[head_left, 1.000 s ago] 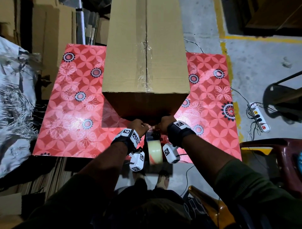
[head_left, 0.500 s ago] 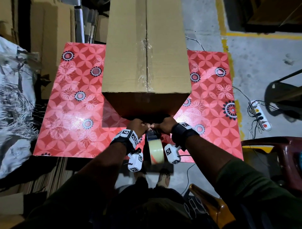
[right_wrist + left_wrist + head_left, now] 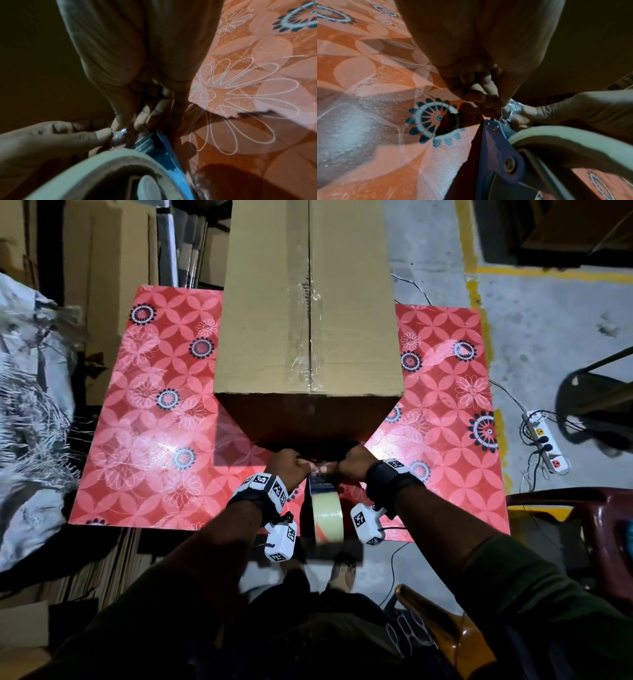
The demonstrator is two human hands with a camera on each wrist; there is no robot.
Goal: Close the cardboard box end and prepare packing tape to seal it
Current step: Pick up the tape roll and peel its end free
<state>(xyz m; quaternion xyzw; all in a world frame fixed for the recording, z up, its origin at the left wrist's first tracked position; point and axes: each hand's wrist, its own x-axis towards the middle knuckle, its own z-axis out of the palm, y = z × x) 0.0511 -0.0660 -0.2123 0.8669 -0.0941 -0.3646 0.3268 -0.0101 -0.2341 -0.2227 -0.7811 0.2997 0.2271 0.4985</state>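
The left hand (image 3: 286,465) and right hand (image 3: 352,462) are meeting at the near end of the cardboard box (image 3: 308,313), which is lying lengthwise on the red flowered surface (image 3: 144,419) and running off the far edge of the head view. Compared with a second ago the hands have closed in a little towards each other and the tape dispenser (image 3: 323,510) has tipped slightly, so the work is reading as freeing the tape's loose end, not yet sealing.

Both hands' fingers are curled. In the wrist views the left fingers (image 3: 481,94) and the right fingers (image 3: 147,116) are pinching at a crinkled, glossy scrap of clear tape (image 3: 120,135) just ahead of the dispenser's blue frame (image 3: 500,147), with the pale roll (image 3: 106,159) directly behind. The right hand is probably also steadying the dispenser, though that is unclear.

The box's near end is sitting in deep shadow, so whether its flaps are fully shut is hard to say. Old clear tape is showing along the top seam. How much tape is pulled free, and where the cutter sits, is hidden behind the fingers.
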